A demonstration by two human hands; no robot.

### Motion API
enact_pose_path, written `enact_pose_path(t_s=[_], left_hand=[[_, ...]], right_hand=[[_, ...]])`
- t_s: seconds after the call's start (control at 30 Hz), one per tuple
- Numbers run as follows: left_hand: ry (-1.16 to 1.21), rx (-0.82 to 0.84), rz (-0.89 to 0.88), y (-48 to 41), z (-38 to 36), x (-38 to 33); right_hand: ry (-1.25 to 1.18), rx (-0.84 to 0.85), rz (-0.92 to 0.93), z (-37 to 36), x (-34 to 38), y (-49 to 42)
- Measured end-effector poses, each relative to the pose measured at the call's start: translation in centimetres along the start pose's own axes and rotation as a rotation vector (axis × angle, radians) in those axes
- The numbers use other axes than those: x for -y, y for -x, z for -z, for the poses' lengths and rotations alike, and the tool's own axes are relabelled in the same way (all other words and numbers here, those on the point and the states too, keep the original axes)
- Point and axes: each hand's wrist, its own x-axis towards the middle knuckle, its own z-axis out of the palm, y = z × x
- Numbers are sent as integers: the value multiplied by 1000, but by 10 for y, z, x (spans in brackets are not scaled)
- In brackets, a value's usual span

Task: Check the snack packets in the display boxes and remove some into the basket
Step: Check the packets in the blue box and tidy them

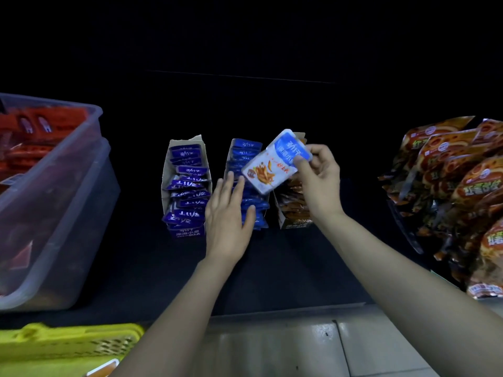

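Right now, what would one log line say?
right hand holds white-blue packet | left hand rests flat on middle blue packets | yellow basket lower left

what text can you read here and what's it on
"劲仔", likely, white on the blue band of the snack packet pinched by the right hand; smaller print blurred.
Same mark on blue packets in the display boxes.
Orange bags, right: characters too blurred to read.

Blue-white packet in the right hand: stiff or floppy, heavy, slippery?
Probably light: the right hand holds the packet up by a thumb-and-finger pinch at one end. Likely fairly stiff: it juts out flat from that pinch without drooping. Possibly slippery: the film looks smooth and glossy, so a loose pinch might slide.
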Motion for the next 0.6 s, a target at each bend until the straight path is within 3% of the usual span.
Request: enact_pose_path(t_s=[0.1, 0.23, 0.6], left_hand=[[-102, 103, 47, -4, -6, 5], [-100, 104, 35, 1, -12, 8], [-108, 92, -25, 0, -10, 14]], right_hand=[[18, 40, 115, 0, -2, -3], [130, 127, 183, -6, -14, -6], [434, 220, 193, -22, -57, -16]])
